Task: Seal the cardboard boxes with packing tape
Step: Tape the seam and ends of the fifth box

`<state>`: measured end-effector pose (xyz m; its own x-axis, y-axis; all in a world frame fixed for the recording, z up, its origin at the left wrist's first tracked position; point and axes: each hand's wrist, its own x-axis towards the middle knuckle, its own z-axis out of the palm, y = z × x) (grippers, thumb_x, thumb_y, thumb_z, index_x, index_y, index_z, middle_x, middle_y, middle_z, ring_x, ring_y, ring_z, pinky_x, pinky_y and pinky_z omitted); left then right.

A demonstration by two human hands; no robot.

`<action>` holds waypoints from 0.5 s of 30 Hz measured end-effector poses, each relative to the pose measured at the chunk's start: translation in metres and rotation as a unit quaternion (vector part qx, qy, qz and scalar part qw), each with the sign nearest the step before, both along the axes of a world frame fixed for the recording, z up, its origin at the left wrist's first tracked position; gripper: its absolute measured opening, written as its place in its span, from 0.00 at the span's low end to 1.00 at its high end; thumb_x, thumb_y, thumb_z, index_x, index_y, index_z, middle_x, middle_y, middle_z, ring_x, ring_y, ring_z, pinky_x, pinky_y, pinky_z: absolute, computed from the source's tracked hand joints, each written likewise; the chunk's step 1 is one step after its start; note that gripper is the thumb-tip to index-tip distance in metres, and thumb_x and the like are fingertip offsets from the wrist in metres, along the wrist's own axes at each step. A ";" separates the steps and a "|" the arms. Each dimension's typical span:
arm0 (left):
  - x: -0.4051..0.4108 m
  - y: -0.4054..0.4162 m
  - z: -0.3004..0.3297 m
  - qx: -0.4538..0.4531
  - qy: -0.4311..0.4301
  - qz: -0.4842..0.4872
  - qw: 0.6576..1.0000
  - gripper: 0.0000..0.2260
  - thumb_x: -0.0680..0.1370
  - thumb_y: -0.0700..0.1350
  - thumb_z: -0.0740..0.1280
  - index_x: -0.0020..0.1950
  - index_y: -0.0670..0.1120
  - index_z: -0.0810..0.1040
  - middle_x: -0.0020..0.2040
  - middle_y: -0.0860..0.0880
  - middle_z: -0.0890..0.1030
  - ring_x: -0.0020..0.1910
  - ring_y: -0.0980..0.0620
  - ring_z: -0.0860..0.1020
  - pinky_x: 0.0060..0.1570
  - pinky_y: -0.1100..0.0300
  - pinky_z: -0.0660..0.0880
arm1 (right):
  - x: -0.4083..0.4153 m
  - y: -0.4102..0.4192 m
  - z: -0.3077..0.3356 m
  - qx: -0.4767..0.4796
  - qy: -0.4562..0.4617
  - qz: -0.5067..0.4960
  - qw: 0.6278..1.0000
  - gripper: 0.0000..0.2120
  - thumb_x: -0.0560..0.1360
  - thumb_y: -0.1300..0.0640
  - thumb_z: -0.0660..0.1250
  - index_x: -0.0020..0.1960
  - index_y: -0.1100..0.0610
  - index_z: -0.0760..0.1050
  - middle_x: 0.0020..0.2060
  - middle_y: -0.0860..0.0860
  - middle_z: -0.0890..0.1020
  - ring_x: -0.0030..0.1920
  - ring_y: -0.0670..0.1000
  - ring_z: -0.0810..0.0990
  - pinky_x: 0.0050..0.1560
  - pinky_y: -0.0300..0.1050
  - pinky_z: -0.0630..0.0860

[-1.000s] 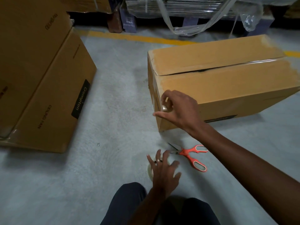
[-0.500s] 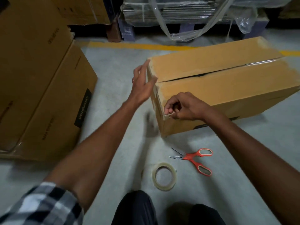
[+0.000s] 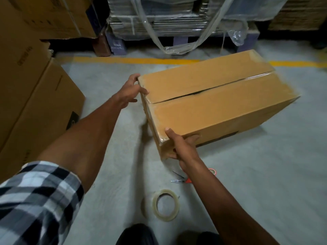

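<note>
Here, the cardboard box [image 3: 212, 106] lies on the grey concrete floor [image 3: 265, 174], centre-right, long axis running far-right. Top flaps meet at a seam with a dark gap near its middle; glossy tape shows along the far-right part of the seam.

Left hand [image 3: 130, 91]: clamped on the box's near-left far corner, thumb on the top flap, fingers round the end face.

Right hand [image 3: 183, 147]: grips the near bottom corner, thumb on the top edge, fingers curled along the side.

Tape roll [image 3: 165, 205] stands on the floor near the knees, apart from the box. Orange-handled scissors [image 3: 187, 180] lie just beyond it, partly hidden by the right forearm.

Stacked cartons [image 3: 35, 103] at left.
</note>
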<state>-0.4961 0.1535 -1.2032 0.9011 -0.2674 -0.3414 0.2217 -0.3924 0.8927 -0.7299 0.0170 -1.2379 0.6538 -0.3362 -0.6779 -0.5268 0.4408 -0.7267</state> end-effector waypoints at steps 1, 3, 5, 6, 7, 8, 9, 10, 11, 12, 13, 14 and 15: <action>-0.004 0.004 0.000 0.009 -0.007 0.013 1.000 0.36 0.72 0.38 0.74 0.76 0.55 0.66 0.73 0.53 0.69 0.69 0.45 0.70 0.65 0.42 0.74 | -0.002 -0.002 -0.002 0.014 -0.005 -0.002 1.000 0.71 0.59 0.42 0.82 0.81 0.48 0.32 0.71 0.50 0.74 0.65 0.59 0.79 0.47 0.61 0.85; -0.017 0.017 -0.001 0.051 -0.037 0.034 0.997 0.35 0.63 0.46 0.79 0.69 0.57 0.73 0.70 0.50 0.71 0.68 0.44 0.72 0.65 0.42 0.75 | -0.017 -0.011 -0.001 0.016 -0.026 -0.007 1.000 0.61 0.58 0.46 0.83 0.81 0.50 0.50 0.62 0.52 0.82 0.57 0.57 0.85 0.45 0.59 0.85; -0.032 0.040 -0.017 0.075 -0.065 0.055 0.993 0.35 0.54 0.57 0.82 0.60 0.58 0.81 0.65 0.46 0.77 0.64 0.44 0.77 0.64 0.44 0.77 | -0.038 -0.022 0.005 -0.065 -0.043 -0.007 0.997 0.42 0.63 0.50 0.83 0.71 0.46 0.67 0.54 0.49 0.86 0.52 0.52 0.86 0.48 0.57 0.85; -0.044 0.051 -0.028 0.072 -0.072 0.070 0.992 0.36 0.51 0.60 0.83 0.58 0.56 0.83 0.61 0.44 0.80 0.60 0.44 0.80 0.62 0.45 0.79 | -0.049 -0.028 0.007 -0.116 -0.049 -0.007 0.992 0.32 0.66 0.51 0.81 0.66 0.43 0.71 0.51 0.46 0.86 0.51 0.50 0.86 0.51 0.56 0.85; -0.061 0.060 -0.037 0.052 -0.065 0.094 0.992 0.38 0.49 0.62 0.83 0.58 0.53 0.84 0.59 0.43 0.82 0.57 0.45 0.82 0.59 0.47 0.80 | -0.058 -0.033 0.011 -0.160 -0.058 -0.004 0.985 0.27 0.68 0.51 0.79 0.63 0.41 0.73 0.50 0.43 0.86 0.51 0.49 0.85 0.54 0.55 0.83; -0.086 0.066 -0.037 0.026 -0.051 0.121 0.991 0.40 0.50 0.62 0.84 0.60 0.50 0.83 0.57 0.42 0.83 0.54 0.46 0.82 0.55 0.49 0.81 | -0.067 -0.037 0.015 -0.196 -0.066 0.005 0.978 0.25 0.70 0.50 0.77 0.64 0.38 0.72 0.50 0.41 0.85 0.53 0.47 0.84 0.56 0.52 0.81; -0.111 0.068 -0.034 0.003 -0.043 0.151 0.988 0.40 0.52 0.59 0.84 0.61 0.47 0.81 0.54 0.42 0.83 0.51 0.47 0.82 0.52 0.52 0.81 | -0.073 -0.042 0.020 -0.224 -0.074 0.024 0.971 0.28 0.72 0.48 0.75 0.68 0.36 0.70 0.53 0.39 0.83 0.56 0.46 0.82 0.58 0.49 0.78; -0.135 0.068 -0.028 -0.018 -0.046 0.172 0.984 0.38 0.55 0.56 0.85 0.61 0.44 0.79 0.50 0.42 0.81 0.48 0.48 0.81 0.51 0.51 0.80 | -0.077 -0.045 0.022 -0.246 -0.085 0.049 0.964 0.33 0.71 0.45 0.76 0.72 0.35 0.66 0.57 0.37 0.81 0.58 0.44 0.80 0.60 0.46 0.76; -0.153 0.069 -0.028 -0.032 -0.050 0.183 0.981 0.34 0.59 0.52 0.85 0.59 0.43 0.78 0.47 0.44 0.79 0.47 0.48 0.79 0.51 0.50 0.79 | -0.080 -0.047 0.023 -0.261 -0.092 0.080 0.957 0.41 0.69 0.41 0.79 0.76 0.35 0.60 0.62 0.35 0.78 0.60 0.42 0.78 0.63 0.45 0.73; -0.167 0.071 -0.029 -0.042 -0.060 0.190 0.979 0.30 0.62 0.49 0.85 0.57 0.43 0.77 0.44 0.46 0.76 0.45 0.49 0.77 0.50 0.49 0.78 | -0.082 -0.048 0.023 -0.276 -0.092 0.117 0.950 0.52 0.65 0.39 0.81 0.79 0.36 0.53 0.67 0.34 0.73 0.63 0.41 0.75 0.66 0.44 0.71; -0.173 0.074 -0.034 -0.049 -0.070 0.204 0.975 0.26 0.64 0.47 0.85 0.56 0.43 0.77 0.43 0.48 0.74 0.44 0.51 0.75 0.49 0.51 0.77 | -0.080 -0.050 0.021 -0.294 -0.089 0.154 0.939 0.61 0.62 0.38 0.83 0.81 0.37 0.45 0.70 0.35 0.68 0.66 0.42 0.71 0.68 0.43 0.68; -0.177 0.076 -0.038 -0.054 -0.078 0.208 0.974 0.25 0.65 0.47 0.84 0.55 0.43 0.76 0.42 0.49 0.73 0.43 0.52 0.74 0.48 0.53 0.75 | -0.077 -0.051 0.018 -0.317 -0.085 0.182 0.927 0.67 0.59 0.39 0.84 0.82 0.39 0.40 0.73 0.39 0.65 0.70 0.45 0.67 0.69 0.44 0.66; -0.179 0.079 -0.041 -0.058 -0.086 0.207 0.973 0.25 0.66 0.48 0.84 0.55 0.43 0.76 0.42 0.50 0.73 0.42 0.53 0.73 0.48 0.53 0.74 | -0.074 -0.051 0.018 -0.340 -0.085 0.197 0.916 0.69 0.58 0.42 0.86 0.82 0.39 0.39 0.76 0.42 0.64 0.72 0.49 0.67 0.69 0.45 0.66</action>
